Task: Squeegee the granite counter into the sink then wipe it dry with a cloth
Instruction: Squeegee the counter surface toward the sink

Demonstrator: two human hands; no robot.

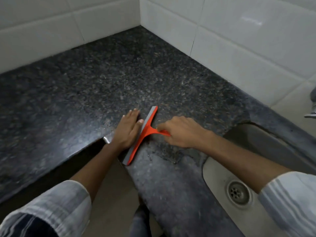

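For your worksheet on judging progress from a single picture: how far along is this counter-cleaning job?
Early to midway. Done: nothing plainly finished, and whether the granite counter is wet or dry cannot be told. In hand: the right hand grips the orange squeegee by its handle, blade on the counter, while the left hand lies flat beside the blade. Left: drawing water to the sink, then wiping dry; no cloth is in view.

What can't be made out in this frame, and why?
- Tap: cut off by the right edge of the head view; only a sliver shows.
- Sink: partly covered by the right arm and cut by the bottom edge.
- Squeegee handle: its end is hidden inside the right hand.
- Cloth: none in view.
- Water on the counter: too blurred to judge.
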